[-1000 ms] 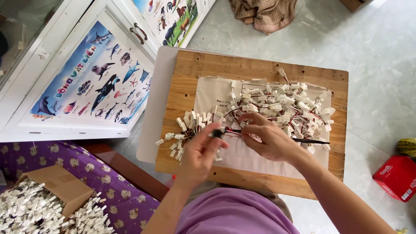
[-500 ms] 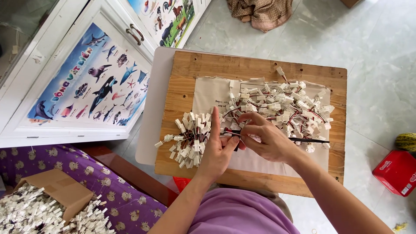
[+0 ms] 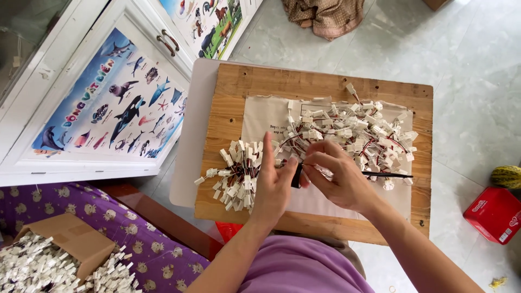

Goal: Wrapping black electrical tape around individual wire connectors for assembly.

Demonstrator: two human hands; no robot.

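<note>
The work in hand looked like bundling wired connectors: the left hand (image 3: pixel 269 187) lay flat, fingers straight and together, pressed on a gathered bunch (image 3: pixel 236 174) of white plugs at the left of the board (image 3: pixel 228 103). The right hand (image 3: pixel 339 176) was curled, its fingertips pinched on a thin wire just beside a small black piece (image 3: pixel 297 176) between the two hands. The loose pile (image 3: pixel 353 133) of plugs lay on a paper sheet (image 3: pixel 266 116) further right, a dark rod (image 3: pixel 388 174) below it. The next move would probably call for a steady hold on the bunch while the pinched wire was drawn tight. Both forearms reached forward from the body, wrists low, almost touching.
</note>
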